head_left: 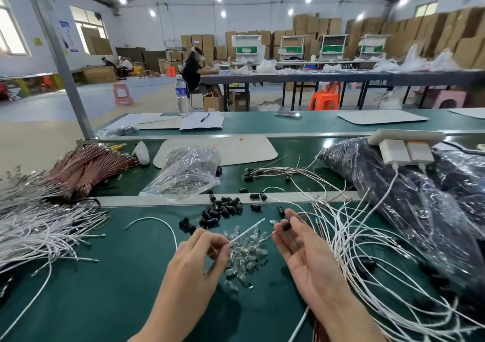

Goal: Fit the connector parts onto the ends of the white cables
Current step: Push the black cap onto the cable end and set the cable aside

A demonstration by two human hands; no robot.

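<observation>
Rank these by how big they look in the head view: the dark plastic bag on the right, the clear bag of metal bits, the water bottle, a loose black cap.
1. dark plastic bag
2. clear bag of metal bits
3. water bottle, farther away, so probably bigger than it looks
4. black cap

Green bench, pretty cluttered tbh

The green bench top (105,289) has a metal strip (157,200) running across it. On the near side there's a scatter of black connector caps (223,207), a heap of small clear parts (246,252) just below them, and one loose white cable (157,221). There's a white cable bundle (39,231) on the left and tangled white cables (367,249) on the right. Behind the strip sit a brown wire bundle (86,168), a clear bag of metal bits (186,173) and dark plastic bags (393,184).
</observation>
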